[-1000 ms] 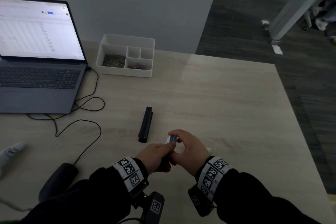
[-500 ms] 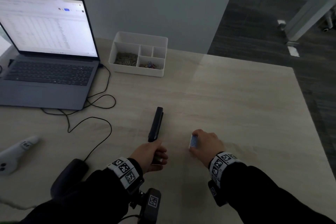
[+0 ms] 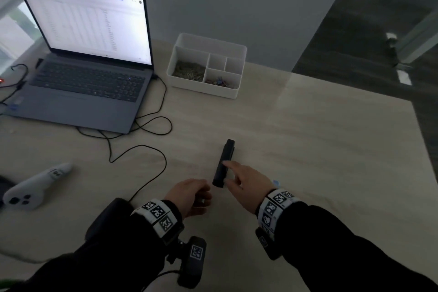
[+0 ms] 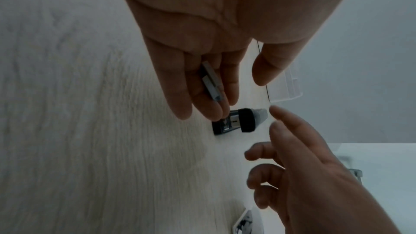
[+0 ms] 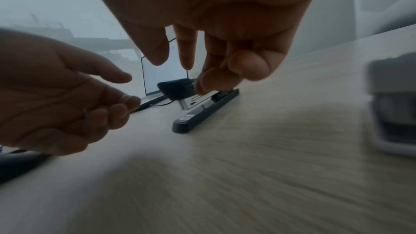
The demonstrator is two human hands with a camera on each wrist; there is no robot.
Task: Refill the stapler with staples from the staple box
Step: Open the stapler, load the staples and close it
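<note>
Stapler point(image 3: 223, 163) unlabelled, right hand point(image 3: 246, 184) touching, left hand point(image 3: 189, 197) holding staples point(image 4: 210, 81)

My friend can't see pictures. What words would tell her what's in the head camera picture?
Two hands in dark sleeves reach over a pale wooden desk: the right hand touches a black stapler, and the left hand, fingers curled, hovers beside it. Behind sit an open laptop, a white divided organizer tray, and black cables.
</note>
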